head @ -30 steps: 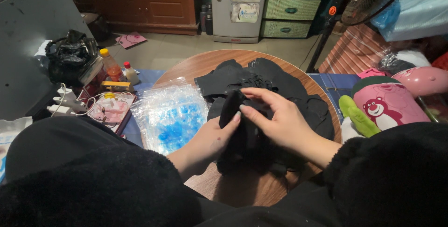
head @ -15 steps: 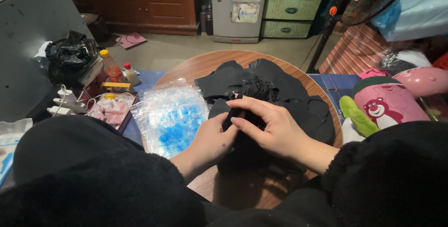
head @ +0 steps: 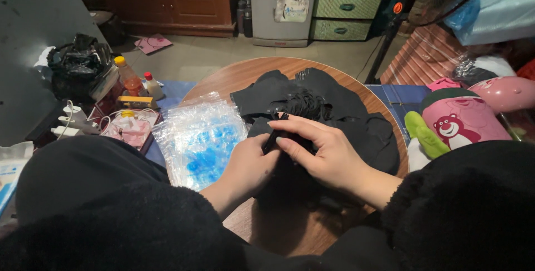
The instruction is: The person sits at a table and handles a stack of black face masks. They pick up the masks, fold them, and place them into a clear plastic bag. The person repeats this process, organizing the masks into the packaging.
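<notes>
Black fabric piece point(head: 278, 137), small, dark and soft, pinched between the fingers of the left hand point(head: 251, 162) and the right hand point(head: 323, 151) above the near part of the round wooden table point(head: 223, 81). Beyond it lies a heap of black fabric pieces point(head: 312, 101), flat and overlapping, with a bunch of thin black straps on top.

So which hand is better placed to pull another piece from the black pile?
Probably the right hand: its fingertips lie nearest the black fabric pile on the round table. The left hand sits lower, gripping the black piece both hands hold.
</notes>
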